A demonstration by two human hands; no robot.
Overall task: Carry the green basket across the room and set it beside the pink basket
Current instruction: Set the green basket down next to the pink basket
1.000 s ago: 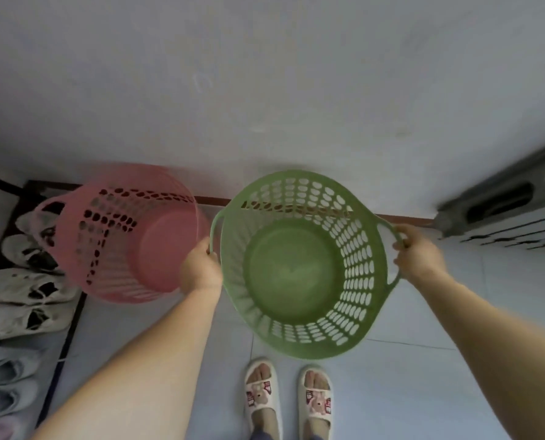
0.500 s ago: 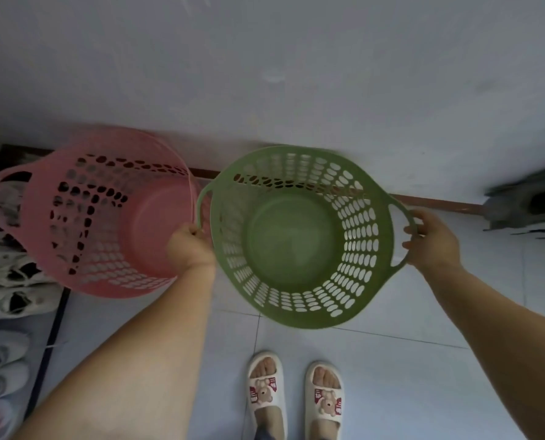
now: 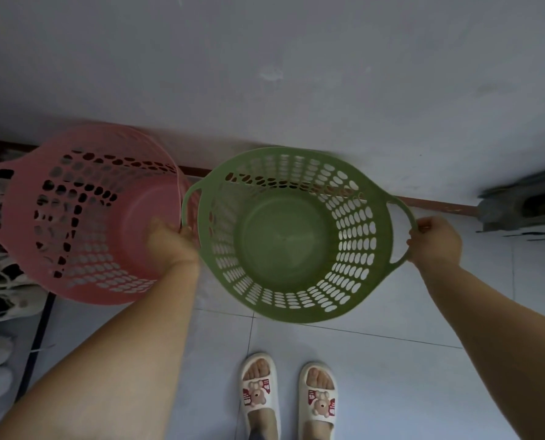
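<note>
A round green basket with oval holes sits low in front of me, close to the wall, empty inside. My left hand grips its left handle and my right hand grips its right handle. A pink basket of the same shape stands immediately to the left, its rim almost touching the green handle and my left hand. I cannot tell whether the green basket rests on the floor.
A grey wall with a brown skirting strip runs just behind both baskets. Several pale shoes lie on a dark mat at the left. A dark grey grille-like object is at the right. My slippered feet stand on tiles.
Both hands have carried the green basket forward and down toward the wall, next to the pink basket. The grips on both handles stay the same.
</note>
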